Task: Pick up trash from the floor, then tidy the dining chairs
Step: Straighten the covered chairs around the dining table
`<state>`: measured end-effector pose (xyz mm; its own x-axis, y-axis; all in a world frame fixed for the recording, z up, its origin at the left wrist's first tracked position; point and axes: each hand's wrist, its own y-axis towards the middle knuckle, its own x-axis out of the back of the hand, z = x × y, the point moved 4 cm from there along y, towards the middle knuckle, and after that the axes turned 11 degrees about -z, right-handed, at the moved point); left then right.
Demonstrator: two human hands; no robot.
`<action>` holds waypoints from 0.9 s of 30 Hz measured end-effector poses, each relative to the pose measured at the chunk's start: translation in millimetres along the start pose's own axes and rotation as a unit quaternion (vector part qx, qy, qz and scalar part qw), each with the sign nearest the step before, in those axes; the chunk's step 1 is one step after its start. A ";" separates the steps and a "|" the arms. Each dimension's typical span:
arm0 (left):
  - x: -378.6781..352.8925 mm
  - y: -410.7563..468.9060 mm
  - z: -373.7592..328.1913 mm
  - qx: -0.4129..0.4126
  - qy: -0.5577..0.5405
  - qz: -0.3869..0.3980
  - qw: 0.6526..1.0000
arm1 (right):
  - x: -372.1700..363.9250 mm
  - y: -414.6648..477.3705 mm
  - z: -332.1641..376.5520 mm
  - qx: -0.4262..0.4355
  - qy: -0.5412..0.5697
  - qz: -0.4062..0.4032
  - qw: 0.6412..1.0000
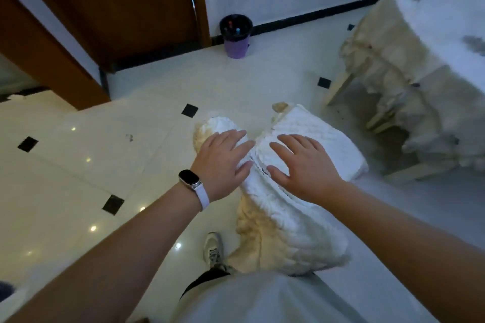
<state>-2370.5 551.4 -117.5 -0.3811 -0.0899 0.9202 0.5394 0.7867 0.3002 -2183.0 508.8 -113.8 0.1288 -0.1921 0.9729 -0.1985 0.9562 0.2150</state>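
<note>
Nearest, a pale shirt hem and one sneaker [214,248] planted on the glossy floor [78,165]. Just ahead, a dining chair [286,191] in a quilted white cover with cream ruffled skirt, standing out in the open, well apart from the bench [446,21] draped in cloth at the right. Probably light enough to slide, but padded and soft on top, so fabric likely to shift and bunch under pressure; better taken by the firm frame under the top of the backrest than by the loose cover. Left hand [223,162], with a watch [189,178] on its wrist, laid flat on the cover, fingers [236,143] spread and gripping nothing. Right hand [304,165] flat beside it, fingers [288,144] likewise splayed, palm down, both forearms reaching forward and down. Further right, a second covered chair [388,81] tucked against the bench. Farthest, a purple bin [236,35] near the wooden door [118,8], some litter already in it
</note>
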 end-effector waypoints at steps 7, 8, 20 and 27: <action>-1.3 -2.5 9.9 -0.096 -0.050 0.042 0.993 | 8.2 -39.1 30.4 -0.146 -0.060 0.017 0.987; -1.0 -2.9 8.7 -0.107 -0.056 0.045 0.992 | 11.0 -45.3 33.2 -0.160 -0.063 0.019 0.985; -3.9 -20.8 3.8 -0.150 -0.043 0.099 0.983 | 23.7 -108.3 63.4 -0.253 -0.033 -0.003 0.967; 3.8 -28.2 10.0 -0.168 -0.027 0.161 0.972 | 12.9 -130.4 87.0 -0.281 -0.018 -0.029 0.959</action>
<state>-2394.7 534.9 -125.0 -0.1858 0.1682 0.9681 0.8485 0.5243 0.0718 -2240.1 362.3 -121.8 0.0878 -0.2468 0.9651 0.3649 0.9095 0.1993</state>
